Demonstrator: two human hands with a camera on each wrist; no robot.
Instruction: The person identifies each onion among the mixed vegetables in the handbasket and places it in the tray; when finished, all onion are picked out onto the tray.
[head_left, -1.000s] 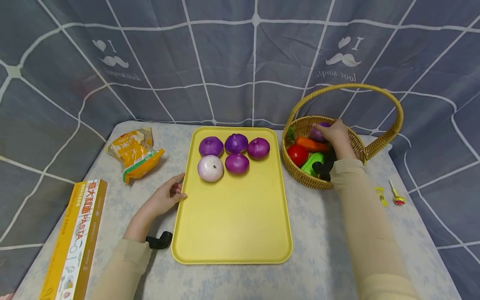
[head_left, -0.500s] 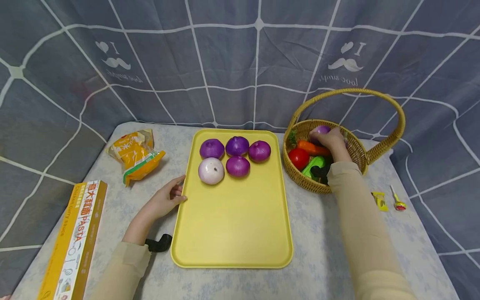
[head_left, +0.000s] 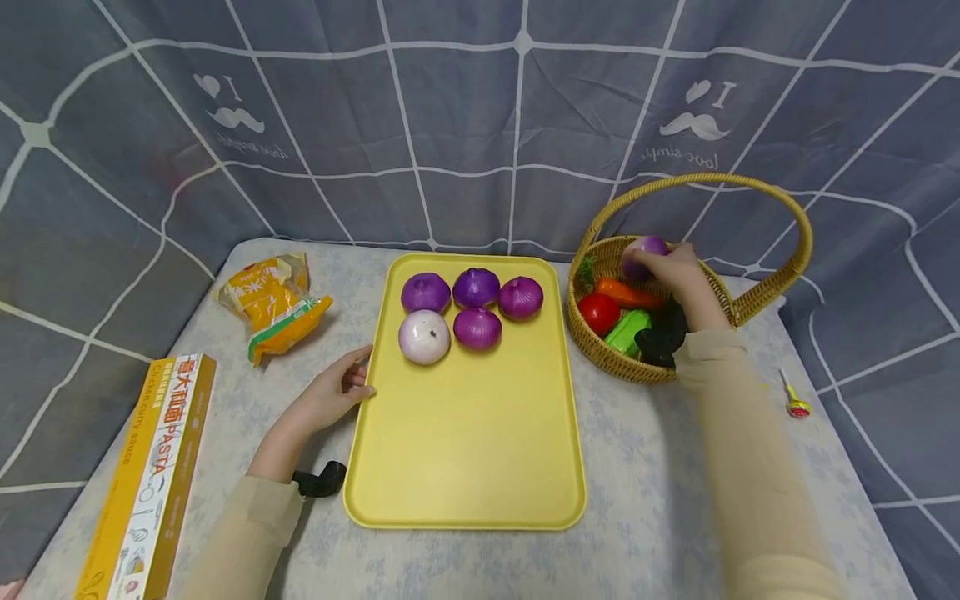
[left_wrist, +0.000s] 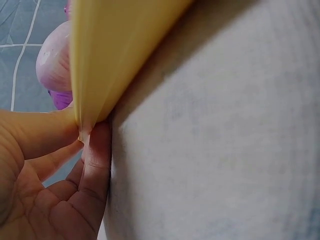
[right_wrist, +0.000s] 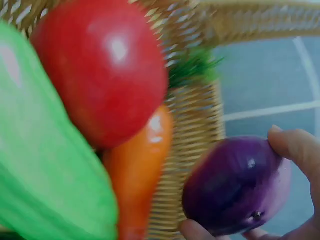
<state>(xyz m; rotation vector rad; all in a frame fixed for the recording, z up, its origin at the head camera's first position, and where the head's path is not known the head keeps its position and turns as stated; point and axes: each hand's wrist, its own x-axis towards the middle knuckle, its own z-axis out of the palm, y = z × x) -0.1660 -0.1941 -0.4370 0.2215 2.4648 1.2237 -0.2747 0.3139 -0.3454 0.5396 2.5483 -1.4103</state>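
In the head view, my right hand (head_left: pixel 686 279) grips a purple onion (right_wrist: pixel 235 185) over the back of the wicker basket (head_left: pixel 607 354). The right wrist view shows thumb and fingers around the onion's side, its dark purple skin fading to pale. Below it in the basket lie an orange carrot (head_left: pixel 628 293), a red tomato (head_left: pixel 598 314) and a green vegetable (head_left: pixel 628 333). My left hand (head_left: pixel 328 400) pinches the left rim of the yellow tray (head_left: pixel 465 442), thumb above and finger beneath. Several purple onions (head_left: pixel 477 328) and one pale onion (head_left: pixel 424 337) sit on the tray's far half.
The basket's tall handle (head_left: pixel 705 178) arches above my right hand. A black pipe-shaped object (head_left: pixel 322 480) lies by my left wrist. At left are an orange bag (head_left: pixel 273 308) and a pasta box (head_left: pixel 150 475); a lollipop (head_left: pixel 797 404) lies at right.
My right hand has shifted slightly up and to the right with the onion, which shows higher at the basket's back. My left hand stays at the tray's rim.
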